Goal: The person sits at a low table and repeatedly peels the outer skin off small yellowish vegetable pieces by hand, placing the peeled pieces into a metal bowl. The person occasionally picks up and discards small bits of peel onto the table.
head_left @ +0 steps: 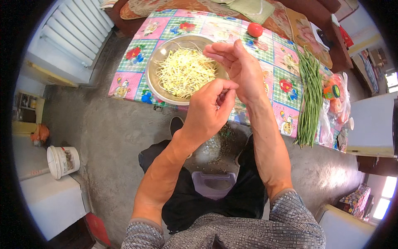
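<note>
My left hand point(208, 107) is curled, with its thumb and forefinger drawn together at the heel of my right palm. No object shows between those fingertips. My right hand point(244, 70) is raised with the palm turned left, the thumb apart and the palm bare. Behind both hands, a wide metal bowl point(154, 82) stands at the near edge of the table. Bean sprouts point(185, 71), pale with yellow heads, are heaped in it. The fingers of my right hand hang over the bowl's right side and hide part of its rim.
A patterned tablecloth point(283, 84) covers the table. On it are a tomato point(255, 30), a bundle of long green beans point(307, 99), a small jar point(332, 92) and plastic bags point(343, 102). A purple plastic stool point(214, 191) shows between my legs. A white bucket point(63, 162) stands left.
</note>
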The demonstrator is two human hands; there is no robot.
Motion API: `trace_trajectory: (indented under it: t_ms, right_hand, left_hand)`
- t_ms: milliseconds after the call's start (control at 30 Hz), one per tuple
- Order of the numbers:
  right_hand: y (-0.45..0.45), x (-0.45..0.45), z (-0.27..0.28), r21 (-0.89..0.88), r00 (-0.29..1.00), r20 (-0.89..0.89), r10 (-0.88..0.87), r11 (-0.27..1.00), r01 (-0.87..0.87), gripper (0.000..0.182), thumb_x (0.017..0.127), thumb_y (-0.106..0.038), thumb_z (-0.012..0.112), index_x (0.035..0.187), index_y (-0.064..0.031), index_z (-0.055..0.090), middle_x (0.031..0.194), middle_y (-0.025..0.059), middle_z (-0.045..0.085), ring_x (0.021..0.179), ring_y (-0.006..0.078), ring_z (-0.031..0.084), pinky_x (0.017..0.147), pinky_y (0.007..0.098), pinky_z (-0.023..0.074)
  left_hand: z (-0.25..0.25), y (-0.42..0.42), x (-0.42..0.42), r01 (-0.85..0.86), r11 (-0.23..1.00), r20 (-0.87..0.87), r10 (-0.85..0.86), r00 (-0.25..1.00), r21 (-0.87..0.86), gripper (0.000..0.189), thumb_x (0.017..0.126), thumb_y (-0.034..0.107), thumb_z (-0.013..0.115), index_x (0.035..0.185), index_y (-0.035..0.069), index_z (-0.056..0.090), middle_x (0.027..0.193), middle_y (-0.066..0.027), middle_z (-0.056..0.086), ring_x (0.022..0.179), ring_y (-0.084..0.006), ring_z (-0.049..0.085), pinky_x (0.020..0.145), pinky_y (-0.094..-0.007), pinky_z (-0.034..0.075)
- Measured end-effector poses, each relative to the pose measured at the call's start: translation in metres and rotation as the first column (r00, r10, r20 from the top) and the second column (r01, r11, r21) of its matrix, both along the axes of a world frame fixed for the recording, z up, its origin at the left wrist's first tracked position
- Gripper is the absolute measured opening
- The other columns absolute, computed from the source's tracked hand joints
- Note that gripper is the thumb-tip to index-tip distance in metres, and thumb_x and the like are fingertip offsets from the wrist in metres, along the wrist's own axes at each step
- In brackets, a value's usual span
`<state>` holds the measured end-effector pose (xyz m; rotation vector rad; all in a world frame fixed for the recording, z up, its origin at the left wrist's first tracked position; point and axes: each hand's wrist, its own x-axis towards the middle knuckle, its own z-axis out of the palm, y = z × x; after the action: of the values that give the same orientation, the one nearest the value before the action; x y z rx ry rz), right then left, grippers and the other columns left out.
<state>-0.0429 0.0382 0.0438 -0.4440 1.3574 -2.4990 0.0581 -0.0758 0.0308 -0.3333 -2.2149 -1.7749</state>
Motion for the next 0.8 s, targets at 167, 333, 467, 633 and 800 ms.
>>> trace_trajectory:
  t_ms: [167,333,467,633,800]
  right_hand:
    - [0.058,-0.016,-0.007,-0.169,0.984,0.138,-0.116,0.976,0.138,0.051,0.109,-0.041,0.049,0.114,0.0069,0.066,0.109,0.0219,0.073,0.101,0.0317,0.073,0.094,0.0413,0.0571]
    - [0.127,-0.015,-0.019,-0.107,0.935,0.197,-0.295,0.941,0.32,0.044,0.108,-0.039,0.054,0.111,0.0025,0.067,0.097,0.0132,0.073,0.083,0.0202,0.072,0.081,0.035,0.0588]
    - [0.159,0.0,-0.024,0.052,0.913,0.187,-0.363,0.932,0.36,0.041,0.108,-0.037,0.054,0.111,0.0017,0.068,0.096,0.0118,0.073,0.079,0.0185,0.072,0.078,0.0328,0.0586]
    - [0.182,0.01,-0.025,0.162,0.908,0.155,-0.389,0.917,0.365,0.04,0.106,-0.037,0.058,0.111,0.0013,0.069,0.096,0.0109,0.074,0.077,0.0162,0.072,0.075,0.0301,0.0581]
    - [0.189,0.007,-0.039,0.489,0.888,0.016,-0.459,0.778,0.394,0.034,0.101,-0.031,0.065,0.105,0.0021,0.072,0.091,0.0083,0.075,0.076,0.0162,0.072,0.07,0.0296,0.0564]
  left_hand:
    - [-0.002,0.015,0.006,0.253,0.967,0.198,-0.249,0.948,0.002,0.015,0.097,0.003,0.067,0.111,-0.001,0.069,0.088,-0.0051,0.073,0.078,-0.0086,0.067,0.071,-0.0251,0.054]
    - [-0.006,0.022,0.005,0.624,0.759,0.341,-0.546,0.765,-0.185,0.012,0.093,0.01,0.072,0.103,0.003,0.073,0.088,-0.0064,0.074,0.083,-0.016,0.07,0.076,-0.0311,0.055]
    - [-0.031,0.037,0.001,0.632,0.678,0.132,-0.636,0.761,-0.376,0.009,0.088,0.009,0.077,0.095,0.004,0.075,0.093,-0.0071,0.075,0.089,-0.0218,0.071,0.081,-0.0328,0.055]
    - [-0.012,0.054,-0.009,0.696,0.692,0.504,-0.539,0.675,-0.192,0.008,0.087,0.007,0.078,0.094,0.005,0.076,0.095,-0.0052,0.075,0.089,-0.015,0.07,0.079,-0.0303,0.055]
    - [-0.011,0.071,-0.026,0.488,0.865,0.406,-0.407,0.818,-0.115,0.007,0.092,0.008,0.075,0.097,0.003,0.076,0.089,-0.0019,0.075,0.078,-0.0074,0.066,0.071,-0.0251,0.053]
